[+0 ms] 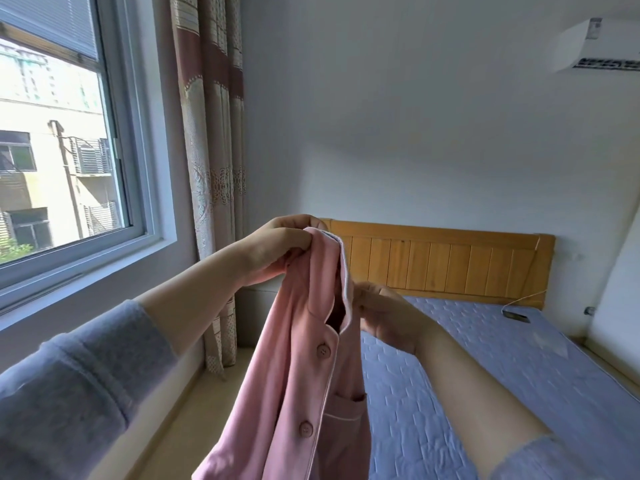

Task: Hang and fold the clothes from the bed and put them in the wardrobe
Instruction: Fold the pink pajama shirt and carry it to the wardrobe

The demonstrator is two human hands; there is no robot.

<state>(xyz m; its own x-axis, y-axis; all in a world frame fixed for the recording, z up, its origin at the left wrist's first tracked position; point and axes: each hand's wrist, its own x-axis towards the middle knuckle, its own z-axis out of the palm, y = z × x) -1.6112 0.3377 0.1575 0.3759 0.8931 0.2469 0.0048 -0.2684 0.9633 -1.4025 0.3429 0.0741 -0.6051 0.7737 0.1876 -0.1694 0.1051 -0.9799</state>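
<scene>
— Holding anything with the left grip (277, 251)?

— Yes, gripping the pink pyjama top (304, 393) right at the collar, with fingers curling over the bunched fabric, keeping it raised level with the headboard (450, 265).

— And doing what with the right grip (384, 317)?

— Pinching the white-piped front edge of the same garment, just below the collar, between thumb and fingertips.

— Hanging where, exactly?

— Dangling in the air between the two forearms, in front of the near left side of the bed (485, 358), and running out of the bottom of the view. Facing this way with two pink buttons (323, 350) and a chest pocket (343, 410) trimmed in white.

— Seeing anything else around it?

— Looking past it at a blue quilted cover lying on the bed, with a small dark object (516, 316) and a thin white cable (526, 296) lying near the headboard on the right. Taking in a window (52, 133) and a patterned curtain (211, 150) on the left, and an air conditioner (599, 46) high up on the right. Wearing grey sleeves (76, 375) pushed up both forearms.
</scene>
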